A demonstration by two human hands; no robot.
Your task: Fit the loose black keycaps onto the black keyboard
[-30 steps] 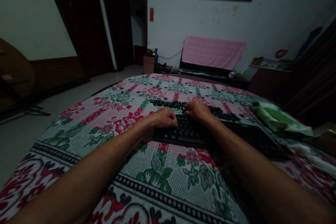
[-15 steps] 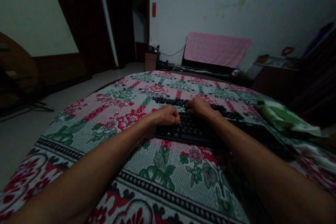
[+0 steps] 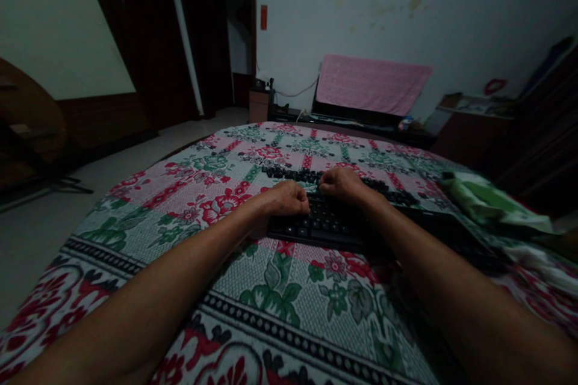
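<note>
A black keyboard [image 3: 316, 233] lies on the flowered cloth in front of me, partly hidden by my forearm. Loose black keycaps [image 3: 289, 174] form a rough row just behind it. My left hand [image 3: 289, 198] rests at the keyboard's upper left part with its fingers curled closed. My right hand [image 3: 342, 183] is pinched over the row of keycaps, near the keyboard's back edge. What either hand holds, if anything, is hidden by the fingers and the dim light.
The table carries a red, green and white flowered tablecloth [image 3: 271, 295]. A green and white plastic bag [image 3: 492, 201] lies at the right, with a crumpled white item [image 3: 537, 264] nearer. Beyond the table, a pink towel [image 3: 372, 84] covers something against the wall.
Both hands keep almost the same place and closed shape. The whole view shifts very slightly.
</note>
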